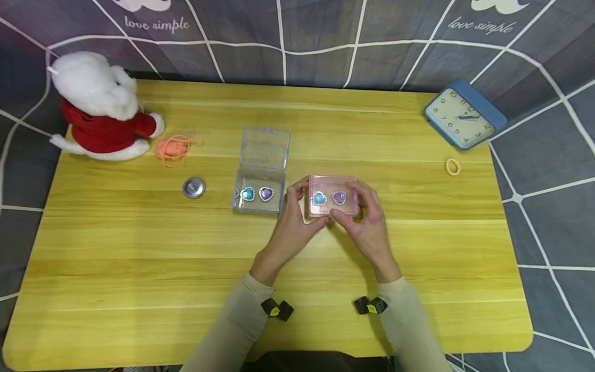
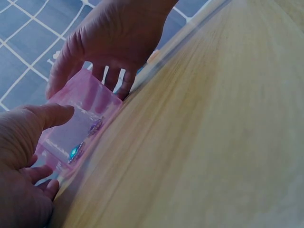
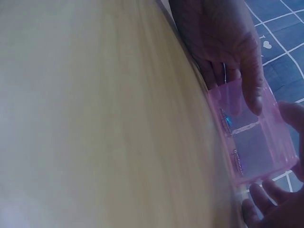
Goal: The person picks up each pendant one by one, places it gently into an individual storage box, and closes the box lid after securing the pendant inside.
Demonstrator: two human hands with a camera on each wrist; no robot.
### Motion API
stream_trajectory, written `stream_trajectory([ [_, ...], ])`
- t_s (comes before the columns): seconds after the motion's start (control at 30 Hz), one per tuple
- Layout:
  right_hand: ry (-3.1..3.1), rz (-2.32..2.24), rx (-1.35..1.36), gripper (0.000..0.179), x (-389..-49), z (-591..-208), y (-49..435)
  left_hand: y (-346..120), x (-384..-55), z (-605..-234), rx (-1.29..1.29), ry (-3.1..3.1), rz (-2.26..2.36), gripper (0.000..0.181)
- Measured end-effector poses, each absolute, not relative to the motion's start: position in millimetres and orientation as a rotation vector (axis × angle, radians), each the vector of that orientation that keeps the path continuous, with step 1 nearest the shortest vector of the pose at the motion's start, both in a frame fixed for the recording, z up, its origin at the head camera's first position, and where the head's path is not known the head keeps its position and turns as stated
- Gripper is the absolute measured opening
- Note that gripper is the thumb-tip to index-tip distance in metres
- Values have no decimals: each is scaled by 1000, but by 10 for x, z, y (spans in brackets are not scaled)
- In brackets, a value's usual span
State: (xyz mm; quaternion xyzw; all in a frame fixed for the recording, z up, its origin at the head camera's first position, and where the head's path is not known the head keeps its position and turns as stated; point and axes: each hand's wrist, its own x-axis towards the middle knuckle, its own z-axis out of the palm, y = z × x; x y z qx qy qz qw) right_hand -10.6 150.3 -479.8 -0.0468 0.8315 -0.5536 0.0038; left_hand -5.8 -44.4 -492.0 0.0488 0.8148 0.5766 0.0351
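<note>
A small see-through pink box (image 1: 333,186) is held in both hands at the middle of the table. Inside it are a blue heart-shaped gem (image 1: 319,198) and a purple one (image 1: 339,198), each edged with small stones. My left hand (image 1: 293,222) grips the left side, its thumb at the front edge. On the opposite side, my right hand (image 1: 369,222) holds the box, with its thumb also at the front. Just left of my left hand, a clear box (image 1: 264,147) stands with its lid up, holding blue and purple heart gems (image 1: 266,194).
On the left sit a white plush toy (image 1: 109,113) in red, a bundle of orange yarn (image 1: 173,148) and a round grey metal object (image 1: 193,187). A blue clock (image 1: 465,114) stands at the back right, a cream ring (image 1: 452,167) before it.
</note>
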Motion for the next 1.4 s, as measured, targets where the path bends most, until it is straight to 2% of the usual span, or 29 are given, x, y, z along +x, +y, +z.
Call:
stream_trajectory([
  [0.4,2636,-1760,-191,73,-120,-4787,1467,-462,-71,-4872,159,2503,1789,91],
  [0.8,2577,-1787,-143,70,-89,-4793,1453,-466,-39,-4870,160,2493,1785,85],
  [0.97,2609,-1804,-140,68,-70,-4776,1457,-448,19,-4835,137,2466,1796,95],
  [1.07,2705,-1814,-167,64,-84,-4739,1455,-437,70,-4775,135,2475,1784,103],
  [1.4,2847,-1944,-295,46,-253,-4447,1230,-564,239,-4407,290,2598,1765,97],
])
